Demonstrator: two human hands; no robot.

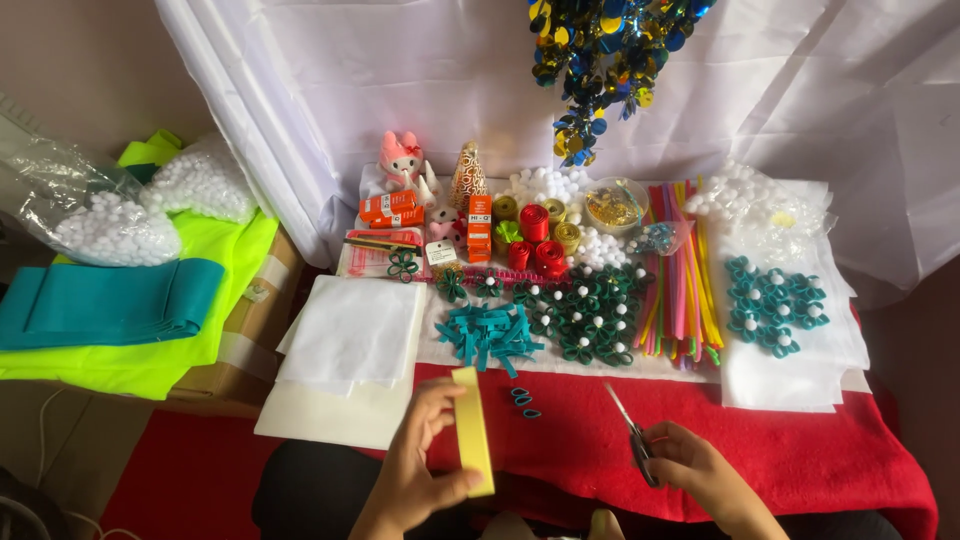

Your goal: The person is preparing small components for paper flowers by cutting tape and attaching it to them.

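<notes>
Down near the bottom edge, the left hand (415, 470) is pinching a yellow strip (473, 428) upright, its fingers (432, 398) closed around the long edges, above the red cloth (800, 450) covering the bench. Well apart on the right, the right hand (700, 475) is gripping scissors (632, 432), fingers wrapped through the handles, blades pointing up toward a pile of teal strips (490, 335). Beside that pile, teal flowers with white beads (590, 310) are lying next to coloured sticks (680, 270).
</notes>
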